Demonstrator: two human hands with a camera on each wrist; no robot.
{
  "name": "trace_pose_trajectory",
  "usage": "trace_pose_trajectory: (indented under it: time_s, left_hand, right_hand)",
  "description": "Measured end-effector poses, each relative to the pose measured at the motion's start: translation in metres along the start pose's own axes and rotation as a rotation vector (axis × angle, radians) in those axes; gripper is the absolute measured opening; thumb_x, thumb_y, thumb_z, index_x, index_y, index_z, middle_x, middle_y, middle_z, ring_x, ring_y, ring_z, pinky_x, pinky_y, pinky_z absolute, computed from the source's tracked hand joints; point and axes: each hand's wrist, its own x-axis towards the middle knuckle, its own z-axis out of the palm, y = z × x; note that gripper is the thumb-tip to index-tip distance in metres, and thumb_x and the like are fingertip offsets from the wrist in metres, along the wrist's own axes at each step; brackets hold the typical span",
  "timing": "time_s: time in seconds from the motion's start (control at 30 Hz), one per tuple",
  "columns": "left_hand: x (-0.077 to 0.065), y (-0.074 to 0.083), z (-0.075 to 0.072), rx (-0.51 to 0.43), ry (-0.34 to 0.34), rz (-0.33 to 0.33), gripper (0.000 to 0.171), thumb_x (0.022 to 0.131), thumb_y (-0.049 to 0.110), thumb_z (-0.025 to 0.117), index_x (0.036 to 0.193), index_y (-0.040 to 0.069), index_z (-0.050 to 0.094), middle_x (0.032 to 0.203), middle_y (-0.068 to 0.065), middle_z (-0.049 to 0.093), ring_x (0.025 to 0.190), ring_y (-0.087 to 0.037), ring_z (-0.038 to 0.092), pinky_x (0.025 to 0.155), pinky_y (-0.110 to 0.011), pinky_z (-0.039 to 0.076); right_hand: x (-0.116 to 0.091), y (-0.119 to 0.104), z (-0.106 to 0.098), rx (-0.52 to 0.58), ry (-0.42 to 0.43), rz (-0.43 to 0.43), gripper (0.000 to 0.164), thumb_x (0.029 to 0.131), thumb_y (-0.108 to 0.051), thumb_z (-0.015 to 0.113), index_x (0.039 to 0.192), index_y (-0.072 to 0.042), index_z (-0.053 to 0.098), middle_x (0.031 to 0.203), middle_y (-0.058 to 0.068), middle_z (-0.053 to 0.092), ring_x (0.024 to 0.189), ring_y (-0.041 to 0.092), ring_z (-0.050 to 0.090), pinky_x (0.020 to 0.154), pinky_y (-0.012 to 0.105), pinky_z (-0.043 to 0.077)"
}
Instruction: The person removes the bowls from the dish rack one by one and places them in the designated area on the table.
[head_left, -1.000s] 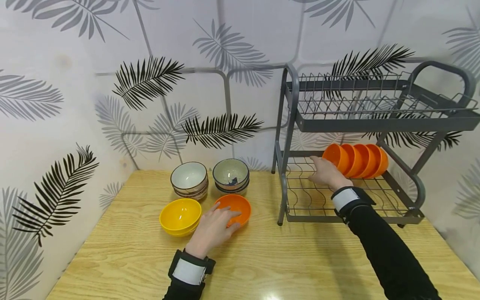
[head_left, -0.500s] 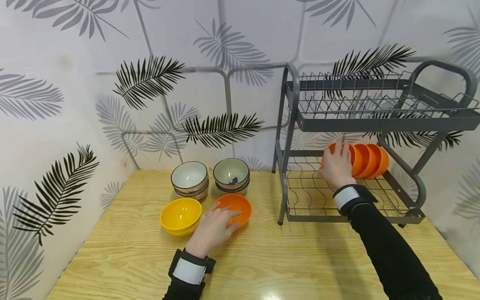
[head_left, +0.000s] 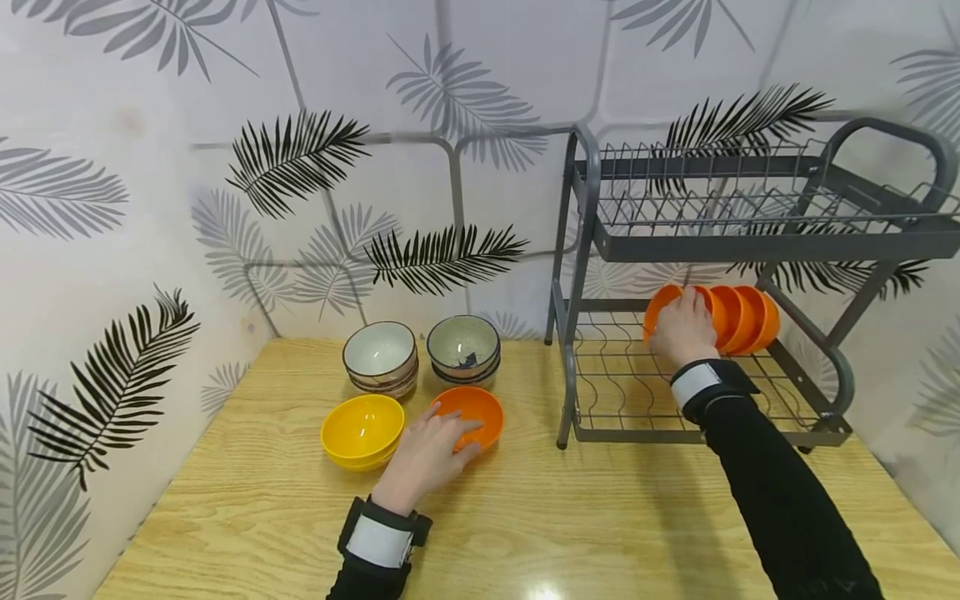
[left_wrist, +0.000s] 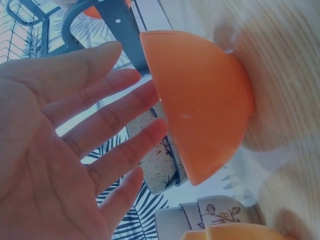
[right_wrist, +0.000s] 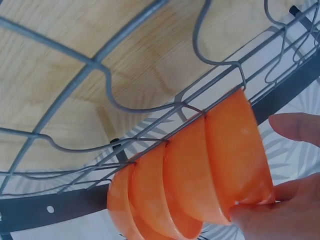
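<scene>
In the head view my left hand (head_left: 427, 457) hovers at the near side of an orange bowl (head_left: 483, 414) on the table. The left wrist view shows its fingers spread and relaxed before that bowl's rim (left_wrist: 205, 105), gripping nothing. My right hand (head_left: 684, 331) is at the lower shelf of a grey dish rack, where several orange bowls (head_left: 738, 321) stand on edge in a row. It holds the rim of the leftmost one (right_wrist: 237, 145); a fingertip lies behind that rim by the neighbouring bowl, and the thumb is in front of the opening.
Yellow bowls (head_left: 362, 433) are stacked left of my left hand. Behind stand two stacks of patterned bowls, one whitish (head_left: 380, 354), one greenish (head_left: 462, 346). The rack's wire upper shelf (head_left: 720, 200) overhangs my right hand; its left posts (head_left: 570, 333) stand between the hands.
My right hand has moved right from beside the row to the leftmost racked bowl, and its fingers have come down onto the rim. The left hand has stayed put.
</scene>
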Motion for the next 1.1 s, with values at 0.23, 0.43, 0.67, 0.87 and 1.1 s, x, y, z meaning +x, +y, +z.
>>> trace_pose_trajectory:
  time_s: [0.23, 0.43, 0.67, 0.87, 1.1]
  left_hand:
    - [0.001, 0.001, 0.001, -0.002, 0.001, 0.007, 0.033, 0.094, 0.025, 0.071, 0.124, 0.011, 0.072, 0.125, -0.008, 0.073, 0.128, -0.030, 0.062, 0.123, -0.052, 0.032]
    - [0.001, 0.001, -0.001, -0.005, 0.001, 0.003, 0.033, 0.093, 0.024, 0.071, 0.123, 0.010, 0.072, 0.124, -0.009, 0.073, 0.128, -0.030, 0.062, 0.123, -0.052, 0.032]
    - [0.001, 0.002, -0.002, -0.011, -0.004, -0.003, 0.033, 0.093, 0.024, 0.071, 0.124, 0.010, 0.071, 0.125, -0.009, 0.073, 0.129, -0.031, 0.062, 0.123, -0.053, 0.032]
    - [0.001, 0.001, -0.002, -0.017, 0.001, -0.003, 0.034, 0.093, 0.024, 0.071, 0.124, 0.010, 0.071, 0.126, -0.008, 0.072, 0.130, -0.030, 0.061, 0.124, -0.053, 0.031]
    - [0.001, 0.002, -0.002, -0.004, 0.020, 0.004, 0.033, 0.094, 0.024, 0.071, 0.125, 0.012, 0.071, 0.128, -0.008, 0.072, 0.131, -0.029, 0.061, 0.124, -0.051, 0.030]
  right_hand:
    - [-0.001, -0.001, 0.004, -0.038, 0.128, -0.039, 0.066, 0.087, -0.010, 0.063, 0.130, 0.033, 0.037, 0.153, 0.039, 0.014, 0.146, 0.056, 0.010, 0.121, 0.065, 0.020]
    - [-0.001, -0.003, -0.001, -0.021, 0.190, -0.061, 0.070, 0.088, -0.007, 0.062, 0.138, 0.030, 0.030, 0.160, 0.036, 0.007, 0.149, 0.053, 0.006, 0.123, 0.065, 0.018]
    - [-0.005, -0.003, -0.006, -0.020, 0.199, -0.092, 0.071, 0.091, -0.013, 0.063, 0.136, 0.031, 0.030, 0.157, 0.038, 0.010, 0.148, 0.053, 0.008, 0.122, 0.066, 0.021]
    - [-0.013, -0.007, -0.011, 0.064, 0.219, -0.105, 0.069, 0.093, -0.017, 0.065, 0.133, 0.031, 0.035, 0.157, 0.037, 0.012, 0.144, 0.057, 0.017, 0.117, 0.068, 0.029]
    - [-0.029, -0.018, -0.020, 0.266, 0.193, -0.099, 0.064, 0.098, -0.022, 0.059, 0.134, 0.026, 0.038, 0.160, 0.034, 0.011, 0.141, 0.057, 0.021, 0.105, 0.073, 0.039]
